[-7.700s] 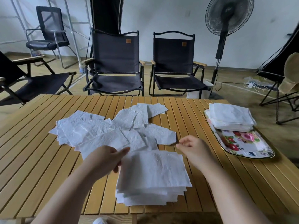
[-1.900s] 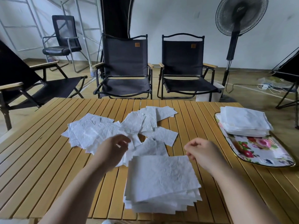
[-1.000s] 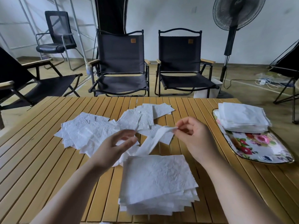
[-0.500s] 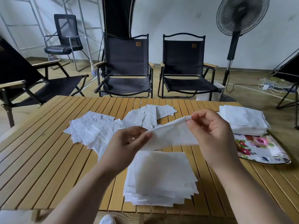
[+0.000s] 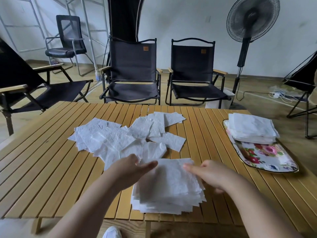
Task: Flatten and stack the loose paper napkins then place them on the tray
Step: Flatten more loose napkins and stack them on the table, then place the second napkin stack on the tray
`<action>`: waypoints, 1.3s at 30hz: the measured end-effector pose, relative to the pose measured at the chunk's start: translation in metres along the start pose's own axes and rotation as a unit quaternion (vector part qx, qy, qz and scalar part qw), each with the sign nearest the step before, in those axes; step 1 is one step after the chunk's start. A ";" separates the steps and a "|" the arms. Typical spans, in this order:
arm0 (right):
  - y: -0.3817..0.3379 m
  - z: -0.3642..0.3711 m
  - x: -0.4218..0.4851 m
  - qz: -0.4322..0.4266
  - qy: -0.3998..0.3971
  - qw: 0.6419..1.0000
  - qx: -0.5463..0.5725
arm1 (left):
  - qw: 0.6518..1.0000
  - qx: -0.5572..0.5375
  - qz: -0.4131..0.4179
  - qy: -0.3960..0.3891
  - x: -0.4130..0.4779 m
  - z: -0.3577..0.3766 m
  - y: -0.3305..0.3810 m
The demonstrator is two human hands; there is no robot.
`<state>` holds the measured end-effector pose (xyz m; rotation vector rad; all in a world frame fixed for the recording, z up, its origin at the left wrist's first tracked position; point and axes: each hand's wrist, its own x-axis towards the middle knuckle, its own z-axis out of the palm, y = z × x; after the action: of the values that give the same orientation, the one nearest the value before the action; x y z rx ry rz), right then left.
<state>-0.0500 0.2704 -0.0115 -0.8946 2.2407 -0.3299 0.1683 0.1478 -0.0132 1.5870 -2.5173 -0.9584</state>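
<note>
Loose napkins (image 5: 120,136) are lying crumpled and overlapping across the middle of the slatted table (image 5: 51,152), just beyond the fingers. Closer to the front edge, the near stack (image 5: 169,193) of flattened sheets is sitting with its edges unevenly fanned, and both hands are resting on its top sheet. The left hand (image 5: 128,170) is lying over the stack's far-left corner, its fingers (image 5: 151,164) stretched straight toward the right and gripping nothing. The right hand (image 5: 212,174) is covering the right edge, its fingers (image 5: 188,167) likewise straight, pointing left and flat against the paper. The two sets of fingertips are near each other but apart. At far right, the flowered tray (image 5: 267,158) is carrying a tidy tray stack (image 5: 252,129) at its far end — well apart from both hands.
</note>
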 end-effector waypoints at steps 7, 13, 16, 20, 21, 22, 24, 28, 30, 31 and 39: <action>-0.009 0.028 0.007 0.020 -0.082 0.990 0.115 | 0.986 -0.063 -0.122 -0.091 0.004 0.030 0.000; -0.003 0.044 0.016 0.039 -0.074 0.972 0.219 | 0.983 -0.084 -0.143 -0.072 0.000 0.034 -0.008; -0.004 0.049 0.005 0.032 -0.078 0.960 0.266 | 0.977 -0.137 -0.147 -0.076 -0.002 0.046 -0.018; 0.003 0.057 -0.002 -0.009 -0.063 0.937 0.342 | 0.950 -0.293 -0.104 -0.028 -0.008 0.058 -0.028; 0.005 0.057 -0.003 -0.012 -0.064 0.930 0.361 | 0.939 -0.330 -0.090 -0.022 -0.010 0.058 -0.026; 0.005 0.057 -0.004 -0.016 -0.064 0.923 0.378 | 0.928 -0.364 -0.080 -0.019 -0.012 0.057 -0.023; 0.005 0.053 -0.002 -0.030 -0.061 0.911 0.407 | 0.903 -0.424 -0.063 -0.022 -0.014 0.055 -0.017; 0.006 0.039 -0.004 -0.050 -0.060 0.897 0.435 | 0.879 -0.474 -0.038 -0.041 -0.019 0.048 -0.006; 0.011 0.032 -0.005 -0.049 -0.067 0.893 0.443 | 0.871 -0.484 -0.033 -0.070 -0.021 0.047 0.000; 0.015 0.030 -0.003 -0.047 -0.069 0.891 0.447 | 0.866 -0.492 -0.029 -0.081 -0.021 0.048 0.004; 0.050 -0.035 0.006 -0.057 -0.031 0.884 0.462 | 0.841 -0.531 0.060 -0.090 0.008 0.055 0.074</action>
<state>-0.1024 0.3027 -0.0117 -0.4831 1.6410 -1.2671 0.0865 0.1899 -0.0227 0.9572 -1.5068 -2.0180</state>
